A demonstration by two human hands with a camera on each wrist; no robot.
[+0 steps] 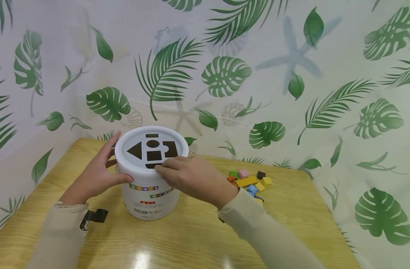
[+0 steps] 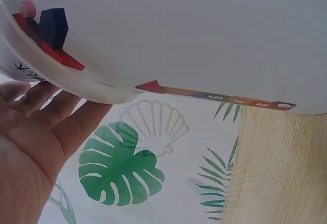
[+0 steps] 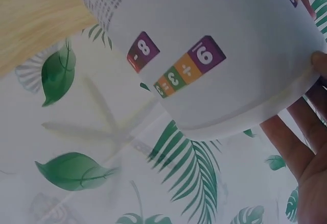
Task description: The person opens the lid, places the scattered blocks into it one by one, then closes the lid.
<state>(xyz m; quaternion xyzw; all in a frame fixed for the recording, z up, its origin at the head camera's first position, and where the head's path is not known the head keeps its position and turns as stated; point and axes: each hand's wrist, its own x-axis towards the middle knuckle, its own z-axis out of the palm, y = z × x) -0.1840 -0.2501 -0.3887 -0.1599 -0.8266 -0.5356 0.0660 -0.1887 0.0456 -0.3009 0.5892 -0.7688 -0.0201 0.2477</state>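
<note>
A white bucket [image 1: 148,203] with printed sums stands upright on the table. Its lid [image 1: 137,160] has several shaped slots, among them a triangle, a circle and a square. My left hand [image 1: 99,170] grips the bucket's left side near the rim, thumb in front and fingers spread behind; in the left wrist view those fingers [image 2: 82,124] lie along the rim. My right hand [image 1: 199,177] bends over the lid's front right edge, fingers at the front slot. In the right wrist view its thumb [image 3: 320,63] touches the rim. Whether a block is under the right fingers is hidden.
Several small coloured blocks [image 1: 247,182] lie in a loose pile right of the bucket, partly hidden behind my right forearm. The wooden table [image 1: 292,209] meets a leaf-patterned cloth [image 1: 225,108] at the back and sides. A black strap [image 1: 96,215] sticks out from my left cuff.
</note>
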